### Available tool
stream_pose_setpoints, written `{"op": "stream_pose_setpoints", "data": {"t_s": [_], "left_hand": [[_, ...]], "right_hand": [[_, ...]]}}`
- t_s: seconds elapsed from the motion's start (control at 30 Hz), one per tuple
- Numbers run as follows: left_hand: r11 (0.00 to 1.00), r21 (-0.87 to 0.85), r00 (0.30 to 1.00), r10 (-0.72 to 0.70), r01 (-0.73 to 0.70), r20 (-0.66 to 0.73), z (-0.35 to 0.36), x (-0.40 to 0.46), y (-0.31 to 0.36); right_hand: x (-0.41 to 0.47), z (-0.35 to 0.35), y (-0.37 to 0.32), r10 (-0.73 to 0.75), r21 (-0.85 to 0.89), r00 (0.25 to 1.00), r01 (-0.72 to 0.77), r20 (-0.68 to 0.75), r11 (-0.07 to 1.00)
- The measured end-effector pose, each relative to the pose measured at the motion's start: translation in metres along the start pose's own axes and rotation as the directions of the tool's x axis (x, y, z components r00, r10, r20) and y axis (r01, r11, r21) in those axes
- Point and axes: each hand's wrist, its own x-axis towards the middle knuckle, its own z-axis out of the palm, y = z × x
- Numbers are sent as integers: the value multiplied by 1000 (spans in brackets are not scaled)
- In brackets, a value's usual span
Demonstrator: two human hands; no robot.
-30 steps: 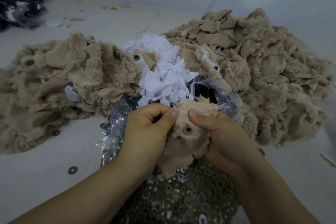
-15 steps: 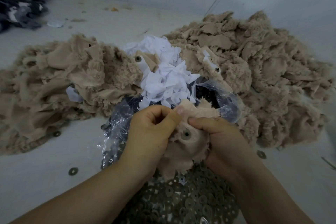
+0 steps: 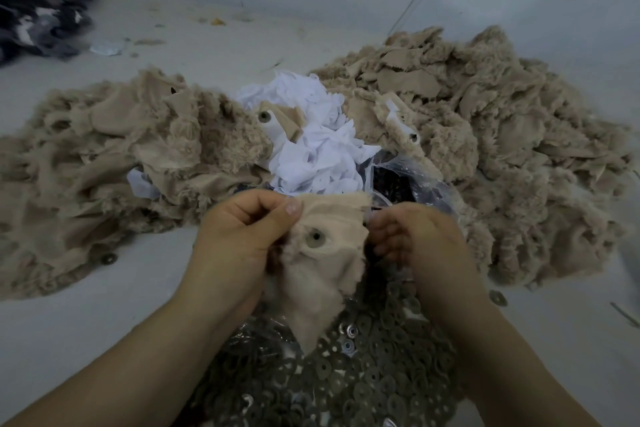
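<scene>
My left hand (image 3: 242,236) pinches the top left edge of a beige plush fabric piece (image 3: 322,274) between thumb and fingers and holds it up. A round grey washer (image 3: 316,237) is fixed on the piece's smooth back. My right hand (image 3: 412,239) is blurred just beside the piece's right edge with its fingers curled. Whether it holds anything is unclear. Under both hands lies a heap of grey metal washers (image 3: 346,381) on clear plastic.
Beige plush pieces are heaped at the left (image 3: 114,156) and at the right (image 3: 491,135). White fabric scraps (image 3: 311,152) lie between them, by a clear bag of dark parts (image 3: 391,184). Loose washers (image 3: 108,257) lie on the table. Dark cloth (image 3: 34,10) sits far left.
My right thumb has left the top of the plush piece and the hand has shifted right to its edge. My left hand keeps its pinch, and the piece now hangs flatter.
</scene>
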Motion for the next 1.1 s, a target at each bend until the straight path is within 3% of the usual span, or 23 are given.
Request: {"op": "stream_pose_setpoints", "data": {"t_s": [0.03,0.1,0.17,0.33,0.73,0.97,1.1], "left_hand": [[1000,-22,1000,8,-9,-3,-4,3,4],[998,-37,999,42,-42,-7,-12,7,10],[998,-29,998,64,-63,5,-15,9,14],[1000,23,1000,9,-9,28,-13,5,8],[998,42,994,-56,53,92,1,-1,-3],[998,33,990,-53,49,128,4,-1,-6],[998,36,990,-61,57,128,5,-2,-7]], "right_hand": [[1,-3,3,-108,-233,994,103,-12,967],[1,-4,8,-271,-591,962,240,38,770],[0,-1,13,-342,-700,929,338,141,629],[0,3,18,-295,-779,914,394,278,487],[3,7,17,-298,-877,943,262,145,402],[5,5,20,-269,-892,941,293,206,344],[7,5,22,-283,-876,942,284,179,391]]}}
